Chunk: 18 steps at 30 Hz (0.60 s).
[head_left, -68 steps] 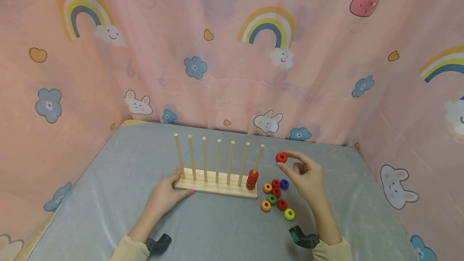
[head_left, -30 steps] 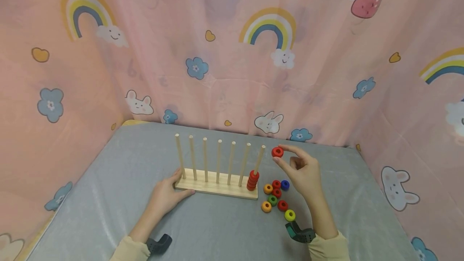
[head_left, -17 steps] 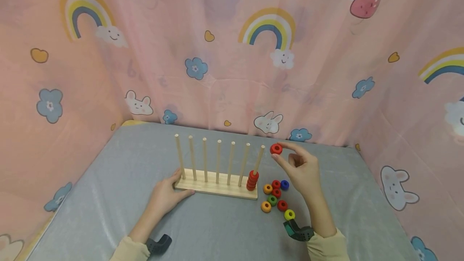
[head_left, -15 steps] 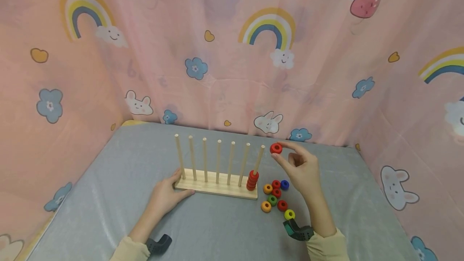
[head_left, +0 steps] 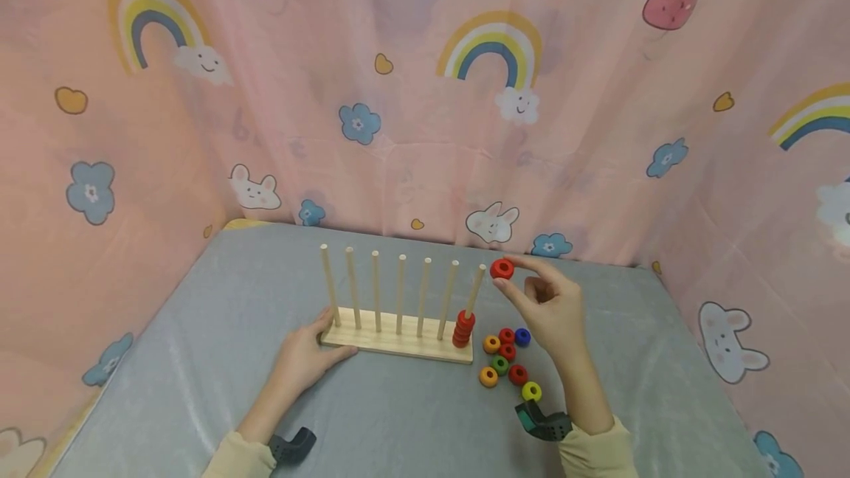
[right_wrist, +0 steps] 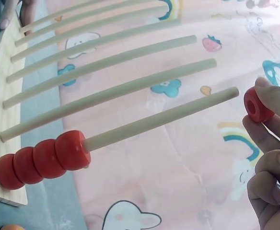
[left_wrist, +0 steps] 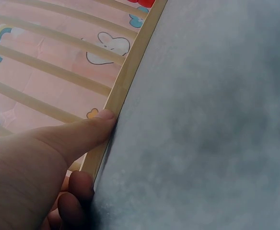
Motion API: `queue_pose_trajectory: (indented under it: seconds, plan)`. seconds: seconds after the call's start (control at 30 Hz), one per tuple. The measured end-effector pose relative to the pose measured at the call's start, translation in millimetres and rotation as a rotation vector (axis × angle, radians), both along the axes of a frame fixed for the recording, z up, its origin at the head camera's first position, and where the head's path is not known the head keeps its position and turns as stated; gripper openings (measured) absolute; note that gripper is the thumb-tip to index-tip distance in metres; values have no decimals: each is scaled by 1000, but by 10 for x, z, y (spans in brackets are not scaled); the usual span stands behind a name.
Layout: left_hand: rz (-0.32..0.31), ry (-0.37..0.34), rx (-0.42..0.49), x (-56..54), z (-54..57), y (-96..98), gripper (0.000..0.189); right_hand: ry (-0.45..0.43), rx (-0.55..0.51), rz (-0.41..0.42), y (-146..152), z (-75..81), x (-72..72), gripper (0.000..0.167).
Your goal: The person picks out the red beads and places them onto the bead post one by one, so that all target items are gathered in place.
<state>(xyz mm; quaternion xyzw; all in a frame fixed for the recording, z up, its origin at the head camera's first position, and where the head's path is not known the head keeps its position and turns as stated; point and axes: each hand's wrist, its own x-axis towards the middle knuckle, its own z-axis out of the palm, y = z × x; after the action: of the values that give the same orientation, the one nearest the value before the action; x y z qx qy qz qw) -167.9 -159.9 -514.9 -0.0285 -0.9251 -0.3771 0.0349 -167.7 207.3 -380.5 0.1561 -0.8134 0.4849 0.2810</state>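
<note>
Red bead [head_left: 498,274] up by the tip of the end peg [head_left: 475,290], just beside it and not touching, and your right hand [head_left: 554,312] has it pinched between thumb and fingers, hole facing the peg! Lower down, four red beads [head_left: 462,332] sit stacked on that same peg. Your left hand [head_left: 305,354] grips the left end of the wooden base [head_left: 398,346], thumb on its front edge, fingers curled round. Watch that angle: meet the tip off-centre and the rim could catch, squirting the bead from so slight a pinch, perhaps down among the loose beads [head_left: 507,352] on the tabletop [head_left: 398,419]. Shove sideways and the base might swivel, since your left hold is well apart from this peg.
</note>
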Motion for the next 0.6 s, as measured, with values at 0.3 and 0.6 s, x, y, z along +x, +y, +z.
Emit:
queue_pose_trajectory:
  seconds: [0.3, 0.6]
  plan:
    - [2, -6, 10, -5, -2, 8, 91, 25, -23, 39, -43, 43, -21, 40]
    - [1, -21, 6, -4, 1, 0, 92, 58, -21, 81, -118, 80, -30, 42]
